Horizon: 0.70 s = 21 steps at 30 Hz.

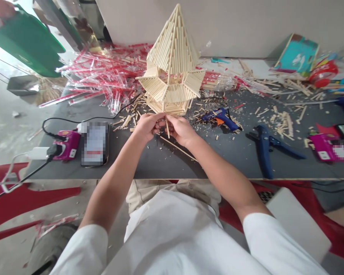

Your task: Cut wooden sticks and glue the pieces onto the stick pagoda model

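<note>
A tower-like model [173,49] built of pale wooden sticks stands upright on the dark table, with a pointed roof above a flared lower roof. Right at its front base, my left hand [148,126] and my right hand [182,129] meet with fingers curled. Between them a short wooden stick [167,129] points down toward me, pinched at its upper part by thumbs and fingertips. Some fingers are hidden behind the stick and each other. Under my hands a long thin stick [179,148] lies slantwise on the table.
A blue glue gun [223,118] and blue cutters [264,149] lie to the right. On the left are a phone [94,143] and a purple power socket [67,144] with cables. Red-and-clear wrappers [103,76] pile behind; stick offcuts [283,124] litter the table [232,164].
</note>
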{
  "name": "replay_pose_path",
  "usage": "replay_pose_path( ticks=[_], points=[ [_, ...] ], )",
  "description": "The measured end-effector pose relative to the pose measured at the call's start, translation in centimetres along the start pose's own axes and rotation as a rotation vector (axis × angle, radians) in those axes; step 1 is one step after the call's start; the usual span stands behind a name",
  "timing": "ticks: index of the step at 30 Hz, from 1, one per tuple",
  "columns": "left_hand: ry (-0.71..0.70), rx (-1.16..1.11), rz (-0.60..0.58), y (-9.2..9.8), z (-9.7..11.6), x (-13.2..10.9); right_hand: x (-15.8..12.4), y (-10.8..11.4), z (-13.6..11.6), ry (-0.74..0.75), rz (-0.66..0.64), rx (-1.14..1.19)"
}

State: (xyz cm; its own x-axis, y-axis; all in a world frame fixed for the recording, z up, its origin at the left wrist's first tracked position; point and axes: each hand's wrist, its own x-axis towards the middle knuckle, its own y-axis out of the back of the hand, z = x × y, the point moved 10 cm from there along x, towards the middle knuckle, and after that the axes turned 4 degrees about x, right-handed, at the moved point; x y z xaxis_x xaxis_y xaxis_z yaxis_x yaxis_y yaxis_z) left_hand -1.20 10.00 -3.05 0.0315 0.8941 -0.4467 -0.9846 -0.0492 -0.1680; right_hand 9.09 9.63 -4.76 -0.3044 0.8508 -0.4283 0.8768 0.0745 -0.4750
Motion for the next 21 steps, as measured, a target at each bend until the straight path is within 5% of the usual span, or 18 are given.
replay_pose_path(
  ticks=[10, 18, 21],
  points=[
    [-0.019, -0.063, 0.042, 0.1, -0.2, 0.2, -0.8, 0.2, -0.5, 0.093, -0.034, -0.076],
    [-0.014, -0.069, 0.094, 0.3, -0.2, 0.1, -1.7, 1.7, -3.0, 0.353, 0.073, -0.278],
    [-0.032, -0.071, 0.093, 0.2, -0.2, 0.1, -1.3, 1.4, -2.2, 0.241, 0.030, -0.209]
  ],
)
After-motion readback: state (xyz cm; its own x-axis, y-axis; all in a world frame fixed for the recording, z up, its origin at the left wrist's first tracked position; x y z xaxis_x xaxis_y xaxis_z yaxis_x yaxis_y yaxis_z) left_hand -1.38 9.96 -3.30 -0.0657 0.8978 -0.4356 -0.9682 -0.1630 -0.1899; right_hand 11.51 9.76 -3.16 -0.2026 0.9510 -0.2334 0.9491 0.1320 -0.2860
